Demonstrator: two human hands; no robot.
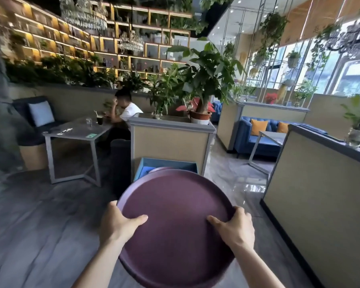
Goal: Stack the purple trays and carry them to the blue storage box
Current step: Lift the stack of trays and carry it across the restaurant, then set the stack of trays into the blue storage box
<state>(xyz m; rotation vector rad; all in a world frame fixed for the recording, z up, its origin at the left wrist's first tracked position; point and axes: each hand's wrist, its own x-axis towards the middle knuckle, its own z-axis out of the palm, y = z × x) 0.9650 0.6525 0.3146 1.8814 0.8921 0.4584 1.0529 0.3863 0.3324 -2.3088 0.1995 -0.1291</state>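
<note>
Bright daylight from the windows (349, 75) at right, warm glow on the shelves (71, 38), glare on the floor (245, 183), edges curved and blurred.

You stand in a café or restaurant lounge. Booth seating: a blue tufted sofa (258, 134) with orange cushions, grey tables (77, 132), low partition walls topped by potted plants (204, 80). A seated customer (125, 109) with a dark drink (100, 120). Lit display shelving (112, 44), crystal chandeliers (83, 15), hanging greenery, big windows.
</note>
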